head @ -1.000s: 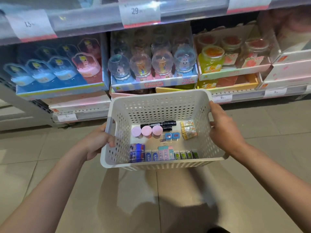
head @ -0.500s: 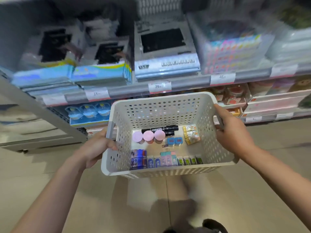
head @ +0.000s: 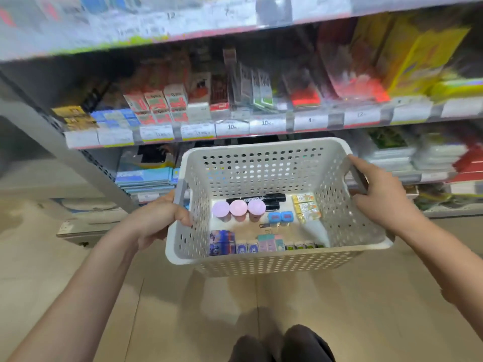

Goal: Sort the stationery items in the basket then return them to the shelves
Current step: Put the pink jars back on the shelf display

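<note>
I hold a white perforated basket [head: 264, 265] in the air in front of the shelves. My left hand [head: 159, 218] grips its left handle and my right hand [head: 379, 194] grips its right rim. Sorted inside lie three pink-lidded jars [head: 237, 209], black markers [head: 264, 198] behind them, two small blue boxes [head: 281, 217], yellow packets [head: 305, 207] at the right, a blue-purple pack [head: 220, 242] and a row of small erasers [head: 277, 245] along the near wall.
A shelf [head: 261, 126] with price tags carries red-and-white boxes [head: 162, 105], blue boxes [head: 115, 118] and hanging packs. Blue notebooks [head: 146, 178] lie on the lower shelf at the left, white packs [head: 418, 160] at the right. Beige floor tiles [head: 78, 270] and my dark shoes [head: 282, 346] are below.
The view has risen up the shelves: snow globes, then calculators, now a shelf of small boxed stationery. The basket rose with both hands still gripping it; its contents kept their places.
</note>
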